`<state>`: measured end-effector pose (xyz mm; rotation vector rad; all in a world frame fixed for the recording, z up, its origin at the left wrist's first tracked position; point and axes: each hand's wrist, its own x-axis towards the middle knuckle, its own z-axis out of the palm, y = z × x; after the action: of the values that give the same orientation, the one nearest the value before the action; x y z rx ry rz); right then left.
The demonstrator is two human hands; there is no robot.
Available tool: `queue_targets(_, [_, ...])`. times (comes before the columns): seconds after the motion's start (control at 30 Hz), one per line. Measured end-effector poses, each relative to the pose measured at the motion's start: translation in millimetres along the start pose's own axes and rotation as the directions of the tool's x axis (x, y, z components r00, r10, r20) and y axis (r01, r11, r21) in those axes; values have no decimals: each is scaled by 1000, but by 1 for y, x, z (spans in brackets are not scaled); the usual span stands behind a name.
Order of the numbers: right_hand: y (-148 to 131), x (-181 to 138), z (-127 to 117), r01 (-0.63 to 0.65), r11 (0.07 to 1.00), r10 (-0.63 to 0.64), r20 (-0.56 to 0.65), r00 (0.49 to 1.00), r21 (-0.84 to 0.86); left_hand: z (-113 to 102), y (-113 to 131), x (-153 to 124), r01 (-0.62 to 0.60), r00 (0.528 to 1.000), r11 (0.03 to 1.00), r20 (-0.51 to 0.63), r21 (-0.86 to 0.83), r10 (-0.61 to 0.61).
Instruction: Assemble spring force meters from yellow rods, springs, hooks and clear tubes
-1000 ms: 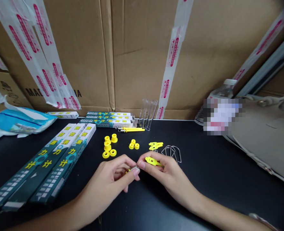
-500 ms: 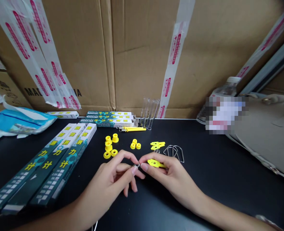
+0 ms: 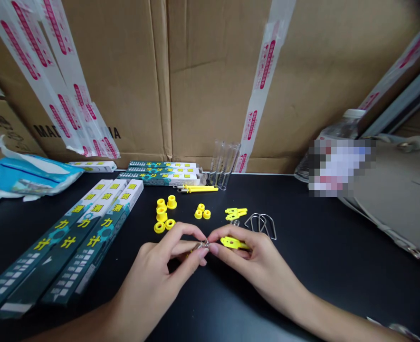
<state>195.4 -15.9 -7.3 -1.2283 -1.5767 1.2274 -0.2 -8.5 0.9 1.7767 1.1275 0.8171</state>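
Left hand (image 3: 160, 266) grip pinching a small ring (image 3: 204, 244) just above the counter (image 3: 320, 266), right hand (image 3: 252, 263) grip pinching a yellow tab (image 3: 233, 243) beside the ring, yellow caps (image 3: 163, 216) and wire hooks (image 3: 262, 223) beyond

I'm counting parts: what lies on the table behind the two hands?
Yellow rings, two yellow caps, flat yellow pieces and wire clips. The left hand and right hand cover most of the metal bit and yellow piece they hold.
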Motion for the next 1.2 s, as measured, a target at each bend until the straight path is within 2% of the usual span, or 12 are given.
queue_targets(0.2, [-1,-3,1,0,999,-1,18,1000,43,2,-2,-2,-78,996,994,-28,73,80])
queue_targets(0.37, [-1,-2,1,2,999,-3,8,1000,47,2,-4,-1,-169,963,970,-179,173,200])
queue_targets(0.43, [-1,-1,1,13,1000,-13,0,1000,27,1,-4,0,-225,940,947,-204,231,273])
queue_targets(0.53, [-2,-1,1,17,1000,-17,-1,1000,5,-1,-5,0,-301,910,898,-186,320,371])
queue_targets(0.77, [-1,-1,0,8,1000,-8,11,1000,-9,-2,-8,-1,-384,855,794,-142,471,498])
queue_targets(0.83, [0,-1,0,9,999,-8,11,1000,-34,-1,-8,-1,-389,853,774,-121,500,508])
queue_targets(1.03, [-1,-3,0,38,995,-34,42,999,-96,0,-7,-2,-349,899,803,-71,483,433])
queue_targets(1.2, [0,-3,0,43,997,-41,35,999,-66,2,-7,-1,-376,869,776,-99,506,485])
